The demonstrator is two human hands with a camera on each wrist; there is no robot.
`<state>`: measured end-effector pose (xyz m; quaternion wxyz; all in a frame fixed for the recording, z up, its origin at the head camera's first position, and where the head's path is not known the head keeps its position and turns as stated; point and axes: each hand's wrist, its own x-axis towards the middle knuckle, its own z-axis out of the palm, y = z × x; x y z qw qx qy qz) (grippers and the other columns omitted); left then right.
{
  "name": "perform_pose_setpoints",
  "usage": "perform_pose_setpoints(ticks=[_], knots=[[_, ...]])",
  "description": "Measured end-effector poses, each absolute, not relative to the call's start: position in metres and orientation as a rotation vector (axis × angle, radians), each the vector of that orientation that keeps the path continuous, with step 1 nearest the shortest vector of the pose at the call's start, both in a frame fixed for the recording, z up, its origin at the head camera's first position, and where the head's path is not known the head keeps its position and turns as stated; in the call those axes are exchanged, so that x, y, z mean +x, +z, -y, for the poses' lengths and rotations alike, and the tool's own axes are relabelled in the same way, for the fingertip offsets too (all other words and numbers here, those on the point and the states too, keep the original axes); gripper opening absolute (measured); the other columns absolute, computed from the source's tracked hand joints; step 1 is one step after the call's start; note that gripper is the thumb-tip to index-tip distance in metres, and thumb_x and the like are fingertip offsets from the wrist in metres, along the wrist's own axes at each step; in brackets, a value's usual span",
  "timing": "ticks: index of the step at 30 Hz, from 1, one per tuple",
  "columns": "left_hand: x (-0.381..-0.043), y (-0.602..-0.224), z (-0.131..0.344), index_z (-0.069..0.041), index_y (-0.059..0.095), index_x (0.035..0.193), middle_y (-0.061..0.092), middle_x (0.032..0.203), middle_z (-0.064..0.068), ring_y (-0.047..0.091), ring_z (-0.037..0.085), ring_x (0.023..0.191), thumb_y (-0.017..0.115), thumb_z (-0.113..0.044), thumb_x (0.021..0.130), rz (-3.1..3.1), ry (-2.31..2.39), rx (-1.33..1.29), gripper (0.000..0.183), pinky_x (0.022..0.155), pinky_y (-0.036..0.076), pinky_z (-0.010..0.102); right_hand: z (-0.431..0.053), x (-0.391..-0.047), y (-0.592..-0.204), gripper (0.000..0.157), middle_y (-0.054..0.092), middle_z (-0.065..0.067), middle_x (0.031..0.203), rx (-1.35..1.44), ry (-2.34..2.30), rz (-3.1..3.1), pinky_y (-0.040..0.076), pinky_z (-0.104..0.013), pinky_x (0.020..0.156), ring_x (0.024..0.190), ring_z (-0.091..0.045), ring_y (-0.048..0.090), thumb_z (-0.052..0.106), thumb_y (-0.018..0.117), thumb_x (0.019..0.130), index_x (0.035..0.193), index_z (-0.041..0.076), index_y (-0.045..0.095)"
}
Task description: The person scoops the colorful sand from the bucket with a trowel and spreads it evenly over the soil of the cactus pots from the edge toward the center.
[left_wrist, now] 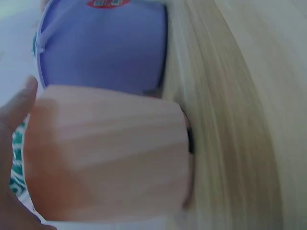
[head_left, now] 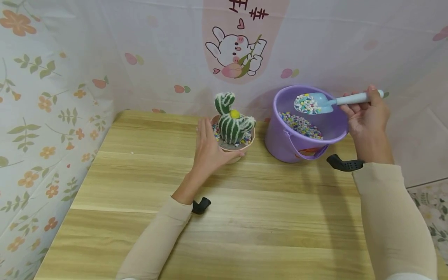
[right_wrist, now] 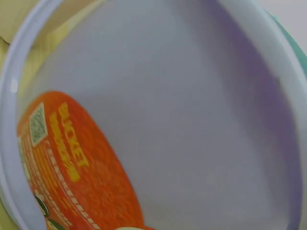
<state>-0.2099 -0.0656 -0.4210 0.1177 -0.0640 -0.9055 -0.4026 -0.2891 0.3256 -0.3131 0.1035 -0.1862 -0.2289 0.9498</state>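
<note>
My left hand (head_left: 208,149) holds the rim of a pink flower pot (left_wrist: 110,153), thumb on the near side and fingers on the left. In the pot stands a green artificial cactus (head_left: 231,130) with white fuzzy ridges and a yellow flower, colored pebbles around its base. My right hand (head_left: 371,114) grips the handle of a light blue toy shovel (head_left: 325,103), held level above a purple bucket (head_left: 285,142). Small multicolored pebbles (head_left: 307,104) fill the scoop. More pebbles (head_left: 301,125) lie inside the bucket. The right wrist view shows only the bucket's outer wall and handle.
The wooden table (head_left: 245,217) extends toward me from the pot and bucket. A printed cloth with a rabbit (head_left: 238,50) hangs right behind them, and a floral cloth (head_left: 45,147) borders the left side. One tiny white pebble (head_left: 132,153) lies on the table.
</note>
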Motion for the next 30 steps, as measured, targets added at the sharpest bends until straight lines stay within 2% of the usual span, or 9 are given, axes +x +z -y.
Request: perform_pose_setpoints(ticks=[3, 8, 10, 14, 17, 30], knots=[[-0.212, -0.425, 0.072, 0.002, -0.002, 0.154, 0.0, 0.161, 0.022, -0.003, 0.033, 0.149, 0.087, -0.059, 0.059, 2.646, -1.197, -0.224, 0.144, 0.12, 0.006, 0.045, -0.323, -0.286, -0.312, 0.033, 0.054, -0.013, 0.118, -0.54, 2.817, 0.642, 0.048, -0.055, 0.089, 0.105, -0.038, 0.064, 0.008, 0.064, 0.094, 0.123, 0.023, 0.061], [-0.215, -0.431, 0.077, -0.004, -0.007, 0.155, -0.005, 0.163, 0.016, -0.003, 0.03, 0.15, 0.087, -0.057, 0.059, 2.648, -1.296, -0.218, 0.144, 0.119, 0.013, 0.049, -0.318, -0.281, -0.311, 0.034, 0.055, -0.013, 0.112, -0.521, 2.841, 0.625, 0.047, -0.055, 0.092, 0.109, -0.037, 0.062, 0.011, 0.066, 0.092, 0.123, 0.02, 0.055], [-0.216, -0.434, 0.078, -0.006, -0.008, 0.155, -0.004, 0.163, 0.016, 0.001, 0.031, 0.15, 0.088, -0.054, 0.061, 2.633, -1.352, -0.225, 0.143, 0.118, 0.016, 0.05, -0.315, -0.279, -0.311, 0.035, 0.055, -0.014, 0.109, -0.504, 2.853, 0.627, 0.047, -0.056, 0.091, 0.108, -0.039, 0.062, 0.011, 0.066, 0.092, 0.122, 0.022, 0.052], [-0.217, -0.438, 0.079, -0.009, -0.004, 0.156, 0.008, 0.161, 0.018, 0.017, 0.033, 0.147, 0.09, -0.045, 0.063, 2.573, -1.481, -0.251, 0.137, 0.114, 0.026, 0.052, -0.304, -0.273, -0.312, 0.039, 0.057, -0.017, 0.101, -0.472, 2.874, 0.626, 0.047, -0.057, 0.089, 0.102, -0.041, 0.064, 0.011, 0.066, 0.092, 0.122, 0.03, 0.048], [-0.217, -0.439, 0.078, -0.013, 0.0, 0.156, 0.015, 0.16, 0.014, 0.024, 0.03, 0.144, 0.09, -0.045, 0.063, 2.558, -1.536, -0.236, 0.133, 0.112, 0.03, 0.052, -0.297, -0.268, -0.314, 0.043, 0.057, -0.018, 0.1, -0.444, 2.893, 0.623, 0.047, -0.058, 0.088, 0.1, -0.041, 0.065, 0.011, 0.066, 0.092, 0.123, 0.033, 0.046], [-0.211, -0.435, 0.075, -0.015, 0.002, 0.156, 0.015, 0.161, 0.01, 0.028, 0.033, 0.142, 0.087, -0.054, 0.063, 2.602, -1.518, -0.129, 0.132, 0.108, 0.034, 0.055, -0.271, -0.248, -0.32, 0.035, 0.057, -0.021, 0.096, -0.34, 2.975, 0.666, 0.049, -0.064, 0.076, 0.095, -0.045, 0.066, 0.008, 0.063, 0.094, 0.123, 0.021, 0.05]])
